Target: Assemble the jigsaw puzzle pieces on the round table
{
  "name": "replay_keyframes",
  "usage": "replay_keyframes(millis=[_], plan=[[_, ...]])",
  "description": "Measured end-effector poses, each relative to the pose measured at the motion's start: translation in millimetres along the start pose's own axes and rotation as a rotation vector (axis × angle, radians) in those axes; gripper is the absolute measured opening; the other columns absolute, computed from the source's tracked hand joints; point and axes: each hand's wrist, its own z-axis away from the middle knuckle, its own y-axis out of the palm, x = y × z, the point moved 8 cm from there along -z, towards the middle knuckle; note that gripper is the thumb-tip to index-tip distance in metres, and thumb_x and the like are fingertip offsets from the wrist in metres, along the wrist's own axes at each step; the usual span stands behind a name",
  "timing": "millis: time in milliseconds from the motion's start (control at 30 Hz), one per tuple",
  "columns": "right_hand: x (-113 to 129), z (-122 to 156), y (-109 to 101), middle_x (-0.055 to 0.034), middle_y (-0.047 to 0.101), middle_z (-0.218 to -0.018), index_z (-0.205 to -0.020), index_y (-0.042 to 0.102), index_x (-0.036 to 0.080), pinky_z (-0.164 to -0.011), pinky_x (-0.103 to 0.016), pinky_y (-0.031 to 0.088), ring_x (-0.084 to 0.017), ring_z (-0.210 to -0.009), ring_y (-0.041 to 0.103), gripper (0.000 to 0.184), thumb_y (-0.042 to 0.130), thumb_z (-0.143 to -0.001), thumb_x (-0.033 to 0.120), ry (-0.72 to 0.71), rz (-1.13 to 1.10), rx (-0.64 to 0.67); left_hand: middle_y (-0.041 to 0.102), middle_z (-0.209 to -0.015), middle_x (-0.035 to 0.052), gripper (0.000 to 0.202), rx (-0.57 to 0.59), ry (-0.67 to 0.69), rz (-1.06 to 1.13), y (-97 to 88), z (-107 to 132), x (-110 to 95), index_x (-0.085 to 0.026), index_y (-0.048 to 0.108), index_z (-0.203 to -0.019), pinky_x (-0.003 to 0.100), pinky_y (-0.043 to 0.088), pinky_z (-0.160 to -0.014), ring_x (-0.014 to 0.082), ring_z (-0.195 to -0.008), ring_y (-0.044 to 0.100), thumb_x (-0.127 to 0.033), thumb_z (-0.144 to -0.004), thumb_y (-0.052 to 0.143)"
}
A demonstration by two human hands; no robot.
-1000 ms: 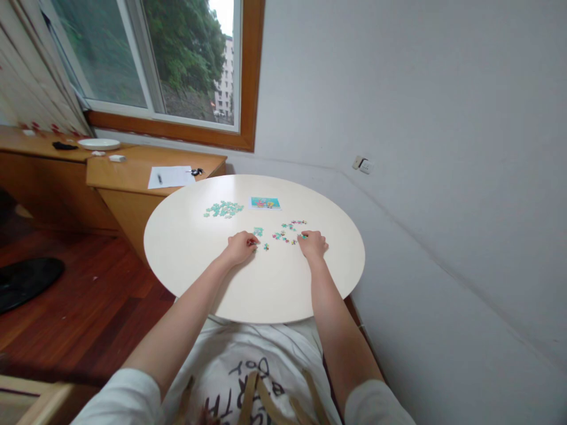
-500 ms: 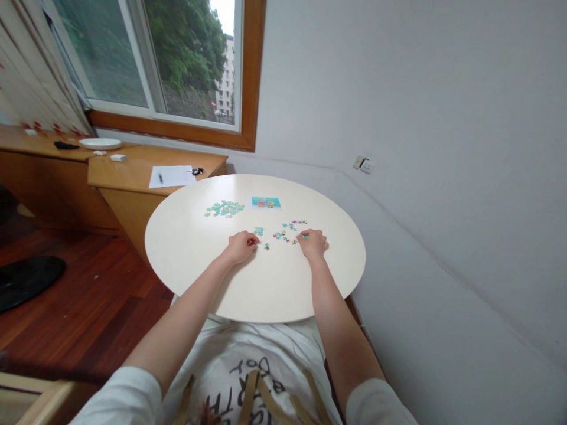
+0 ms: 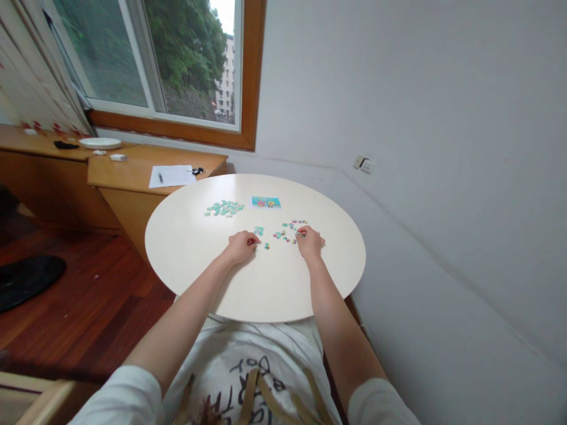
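Note:
On the white oval table, my left hand (image 3: 241,246) is closed with its thumb and fingers on a reddish puzzle piece (image 3: 252,241). Just beyond those fingers lies a small joined patch of green puzzle pieces (image 3: 259,230), and a single loose piece (image 3: 267,245) rests to their right. My right hand (image 3: 311,242) pinches a small puzzle piece, partly hidden by the fingertips, at the right end of a scattered group of colourful pieces (image 3: 280,235). More pieces lie in a short row (image 3: 299,222) behind that hand.
A pile of green puzzle pieces (image 3: 225,208) lies at the table's back left, beside a picture card (image 3: 266,202). The white table (image 3: 266,289) stands close to the wall. A wooden cabinet (image 3: 133,171) at the left bears a paper sheet (image 3: 170,176) and a white plate (image 3: 100,143).
My right hand has shifted slightly left and away from me, its fingertips drawn up in a pinch. My left hand has stayed nearly still.

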Motion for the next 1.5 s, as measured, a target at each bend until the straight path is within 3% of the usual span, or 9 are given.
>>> replay_keyframes(millis=[200, 367, 500, 1000, 1500], plan=[[14.1, 0.4, 11.8, -0.0013, 0.066, -0.077, -0.076, 0.06, 0.02, -0.072, -0.028, 0.047, -0.015, -0.072, 0.06, 0.008, 0.055, -0.07, 0.02, -0.102, -0.399, 0.057, 0.071, -0.091, 0.0041, 0.034, -0.026, 0.014, 0.006, -2.0, -0.1, -0.3, -0.021, 0.072, -0.091, 0.03, 0.046, -0.081, 0.0193, -0.087, 0.063, -0.01, -0.077, 0.044], [23.7, 3.2, 23.9, -0.0018, 0.063, -0.067, -0.073, 0.057, 0.017, -0.059, -0.027, 0.049, -0.014, -0.059, 0.06, 0.009, 0.056, -0.069, 0.024, -0.067, -0.666, 0.161, 0.071, -0.095, 0.0042, 0.035, -0.055, 0.019, 0.029, -1.4, -1.8, 2.3, -0.02, 0.072, -0.09, 0.027, 0.046, -0.081, 0.0177, -0.088, 0.063, -0.008, -0.076, 0.042], [28.6, 5.4, 27.3, -0.0031, 0.065, -0.069, -0.076, 0.059, 0.016, -0.059, -0.027, 0.05, -0.015, -0.06, 0.063, 0.014, 0.06, -0.068, 0.027, -0.041, -0.799, 0.207, 0.071, -0.095, 0.0048, 0.034, -0.06, 0.023, 0.039, 0.3, -3.1, 4.7, -0.019, 0.072, -0.09, 0.027, 0.046, -0.081, 0.0179, -0.088, 0.063, -0.007, -0.077, 0.042], [46.0, 22.2, 43.0, 0.0003, 0.066, -0.061, -0.075, 0.064, 0.015, -0.058, -0.023, 0.052, -0.014, -0.059, 0.066, 0.024, 0.075, -0.054, 0.02, 0.053, -1.065, 0.44, 0.071, -0.088, 0.0044, 0.028, -0.072, 0.03, 0.062, 1.1, -5.6, 6.0, -0.018, 0.072, -0.088, 0.025, 0.047, -0.075, 0.0159, -0.078, 0.063, -0.011, -0.075, 0.048], [46.5, 17.8, 45.5, -0.0009, 0.065, -0.062, -0.076, 0.065, 0.016, -0.055, -0.025, 0.05, -0.014, -0.058, 0.064, 0.032, 0.076, -0.054, 0.036, -0.031, -0.974, 0.428, 0.07, -0.083, 0.0037, 0.022, -0.071, 0.017, 0.029, -4.7, -1.9, -0.1, -0.018, 0.072, -0.086, 0.024, 0.045, -0.071, 0.0155, -0.074, 0.061, -0.018, -0.076, 0.053]])
